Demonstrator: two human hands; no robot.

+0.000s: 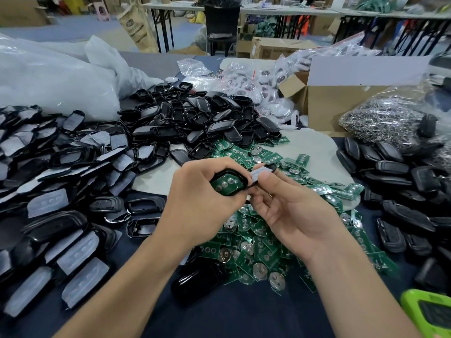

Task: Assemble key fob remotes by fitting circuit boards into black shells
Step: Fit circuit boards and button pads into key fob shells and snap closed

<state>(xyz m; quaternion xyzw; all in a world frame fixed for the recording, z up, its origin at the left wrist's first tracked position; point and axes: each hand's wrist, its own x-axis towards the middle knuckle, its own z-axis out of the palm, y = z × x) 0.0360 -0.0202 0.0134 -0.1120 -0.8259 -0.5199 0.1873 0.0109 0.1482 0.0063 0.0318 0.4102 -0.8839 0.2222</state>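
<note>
Across the left of the dark cloth table [244, 313], glossy black frames [61, 191] with matte grey rubber pads are lying heaped. Near the middle, the left hand [195, 206] is curling its fingers round an oval black shell [238, 175] with a green circuit board [227, 184] sitting inside. The right hand [292, 211], palm up, is pinching a grey-padded black piece [264, 173] against that shell's right end. Below them flat green boards [256, 242] are lying piled, and rounded black casings [395, 172] are lying at the right.
</note>
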